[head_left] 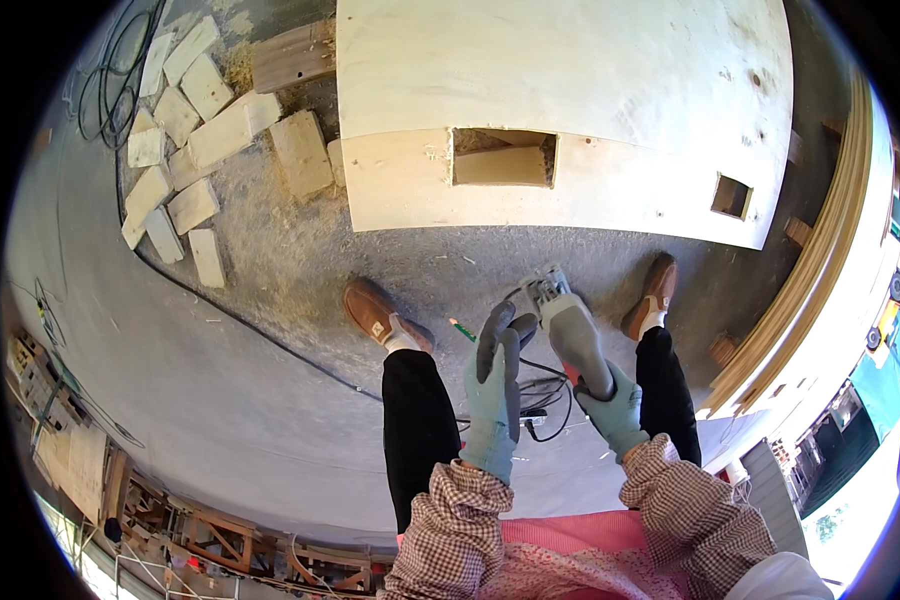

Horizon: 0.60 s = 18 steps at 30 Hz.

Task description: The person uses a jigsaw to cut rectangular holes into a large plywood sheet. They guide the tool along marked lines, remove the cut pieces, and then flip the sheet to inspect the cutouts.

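In the head view, a grey power tool [578, 335] is being gripped at its rear end by the gloved right hand [613, 405], above the floor [220, 400]. Its long axis is being slanted from near right to far left, so that its metal front end [547, 285] is being aimed toward the pale panel [570, 70], which is being seen beyond it on the far side; a rectangular opening [505, 160] is being shown there, far and slightly left of the tool. The gloved left hand [493, 365] is being held just left of the front end and nearer to it than the right, fingers extended, nothing visibly clasped; whether the tool is being touched by them cannot be told.
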{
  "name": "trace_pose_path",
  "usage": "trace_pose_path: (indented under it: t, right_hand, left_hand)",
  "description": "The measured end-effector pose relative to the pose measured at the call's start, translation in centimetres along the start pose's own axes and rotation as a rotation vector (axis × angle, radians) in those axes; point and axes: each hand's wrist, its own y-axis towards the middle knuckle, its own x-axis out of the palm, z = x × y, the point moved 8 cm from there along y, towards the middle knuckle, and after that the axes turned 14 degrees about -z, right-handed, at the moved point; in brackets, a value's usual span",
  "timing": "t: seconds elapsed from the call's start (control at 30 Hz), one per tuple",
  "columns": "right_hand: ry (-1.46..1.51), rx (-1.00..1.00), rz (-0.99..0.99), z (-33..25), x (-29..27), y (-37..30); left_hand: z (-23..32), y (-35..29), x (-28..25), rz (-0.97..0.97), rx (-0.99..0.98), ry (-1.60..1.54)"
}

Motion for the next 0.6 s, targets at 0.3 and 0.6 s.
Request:
trace_pose_path:
  t: [0.3,0.6]
  right_hand:
    - [1.068,0.048,0.225,7.3,1.7,4.0]
    - [1.269,0.179,0.198,15.1,2.3,5.9]
  left_hand:
    - [-1.4,0.8,1.7,-0.033,-0.112,0.058]
    - [-3.1,1.4,2.4,-0.083,-0.152,0.067]
